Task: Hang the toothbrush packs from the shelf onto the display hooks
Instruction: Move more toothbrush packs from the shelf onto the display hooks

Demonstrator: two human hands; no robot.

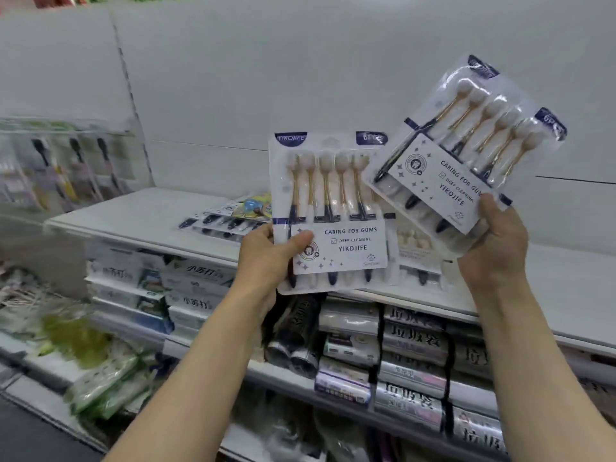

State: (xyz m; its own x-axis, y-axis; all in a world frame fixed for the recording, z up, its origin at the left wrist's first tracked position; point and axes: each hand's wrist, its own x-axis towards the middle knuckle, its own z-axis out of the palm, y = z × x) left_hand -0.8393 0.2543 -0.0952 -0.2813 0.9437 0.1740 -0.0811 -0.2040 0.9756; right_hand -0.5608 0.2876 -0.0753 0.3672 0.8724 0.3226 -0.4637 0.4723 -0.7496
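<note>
Left hand [266, 258] pinches an upright toothbrush pack [330, 208] by its bottom edge; right hand [493, 241] grips a second pack [466, 145], top tilted toward 1 o'clock. Both clear blisters of six brushes, hang-holes up. Display hooks [66, 135] look to sit at 9 o'clock, left hand nearer; more packs [220, 221] lie on the shelf [133, 215].

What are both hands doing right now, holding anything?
Left hand: grips the upright toothbrush pack by its lower left edge.
Right hand: grips the tilted toothbrush pack by its lower edge.
</note>
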